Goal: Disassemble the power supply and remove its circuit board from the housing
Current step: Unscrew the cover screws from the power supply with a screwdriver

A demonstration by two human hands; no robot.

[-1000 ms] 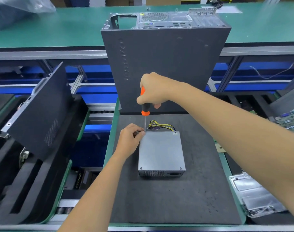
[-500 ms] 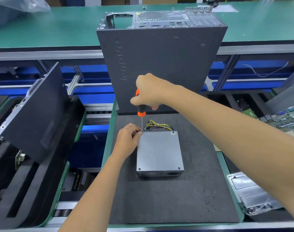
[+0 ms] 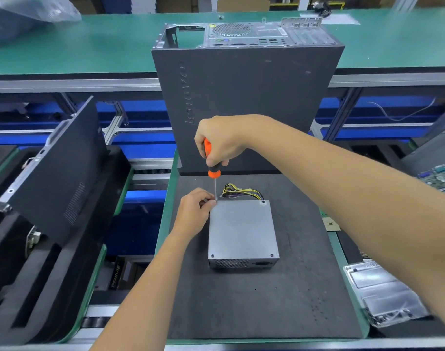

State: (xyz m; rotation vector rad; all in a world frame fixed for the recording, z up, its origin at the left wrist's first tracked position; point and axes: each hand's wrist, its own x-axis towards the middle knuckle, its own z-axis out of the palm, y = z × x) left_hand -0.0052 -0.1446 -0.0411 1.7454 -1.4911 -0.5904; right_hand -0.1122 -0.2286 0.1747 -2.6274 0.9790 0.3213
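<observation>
right hand fisted round screwdriver handle, above power supply | left hand pinching at its far-left corner

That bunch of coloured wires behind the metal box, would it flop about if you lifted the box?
Probably yes: the wires curl loosely, so they look floppy. They seem joined to the metal box, so they would likely trail along. The box itself looks stiff and sits flat, unlikely to roll.
</observation>
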